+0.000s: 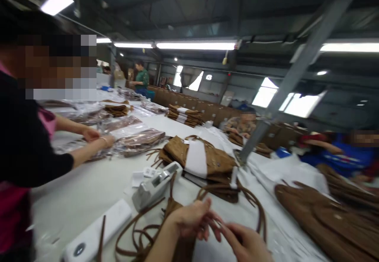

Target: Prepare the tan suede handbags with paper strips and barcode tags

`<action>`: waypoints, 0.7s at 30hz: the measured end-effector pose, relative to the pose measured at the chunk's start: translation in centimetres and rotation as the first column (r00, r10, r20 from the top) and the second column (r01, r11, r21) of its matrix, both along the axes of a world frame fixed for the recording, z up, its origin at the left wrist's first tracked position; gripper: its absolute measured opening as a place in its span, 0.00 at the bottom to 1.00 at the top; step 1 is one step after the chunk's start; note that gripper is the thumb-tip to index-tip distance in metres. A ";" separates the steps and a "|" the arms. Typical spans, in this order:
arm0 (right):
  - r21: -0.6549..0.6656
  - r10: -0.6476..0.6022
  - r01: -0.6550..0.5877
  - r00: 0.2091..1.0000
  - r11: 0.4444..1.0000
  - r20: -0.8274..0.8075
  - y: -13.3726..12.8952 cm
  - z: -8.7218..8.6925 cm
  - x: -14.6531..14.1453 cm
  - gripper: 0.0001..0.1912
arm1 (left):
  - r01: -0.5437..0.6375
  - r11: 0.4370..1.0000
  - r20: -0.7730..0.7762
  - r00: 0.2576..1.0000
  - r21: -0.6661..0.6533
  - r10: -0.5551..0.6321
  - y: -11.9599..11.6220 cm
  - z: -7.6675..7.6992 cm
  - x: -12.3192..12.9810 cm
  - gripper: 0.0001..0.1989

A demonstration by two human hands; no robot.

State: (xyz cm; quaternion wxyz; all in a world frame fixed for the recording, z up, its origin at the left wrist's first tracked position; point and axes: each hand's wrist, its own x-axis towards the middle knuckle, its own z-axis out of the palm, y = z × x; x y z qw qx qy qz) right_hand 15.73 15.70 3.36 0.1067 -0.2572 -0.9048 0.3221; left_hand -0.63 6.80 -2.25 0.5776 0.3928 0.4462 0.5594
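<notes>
My left hand (195, 218) and my right hand (247, 241) meet at the fingertips near the bottom of the view. Both have bent fingers, brought together in a pinch. What lies between them, if anything, is too small and blurred to make out. Below my left forearm is a brown suede-like piece (171, 206) with long thin straps curling over the table. Just beyond my hands sits a stack of folded brown suede-like goods (220, 160) with a white paper band (196, 159) around it and loose straps hanging off its front.
A grey-white dispenser-like device (154, 187) and a long white device (99, 230) stand left on the white table (77, 197). A co-worker (26, 143) at left handles plastic-wrapped packs (139, 140). Brown goods (325, 218) lie right. A slanting metal post (284, 84) rises beyond.
</notes>
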 end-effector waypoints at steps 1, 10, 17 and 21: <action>0.011 -0.017 0.017 1.000 1.000 0.005 -0.4 0.6 0.2 0.24 | -0.017 1.000 -0.001 1.000 0.008 0.017 -0.3 0.0 -0.1 0.45; 0.029 -0.096 0.098 0.993 0.995 -0.065 -1.5 0.4 -0.9 0.14 | -0.103 0.995 -0.153 0.983 -0.008 0.101 -1.4 -0.4 -0.5 0.24; 0.104 -0.034 0.047 0.992 0.993 -0.124 -1.9 -0.1 -1.5 0.16 | -0.222 0.974 -0.316 0.923 0.032 0.221 -0.9 -0.8 -1.0 0.24; 0.030 -0.089 0.090 0.996 0.995 -0.032 -3.3 2.4 -1.0 0.14 | -0.304 0.949 -0.509 0.807 0.078 0.300 -0.7 -1.6 -2.3 0.24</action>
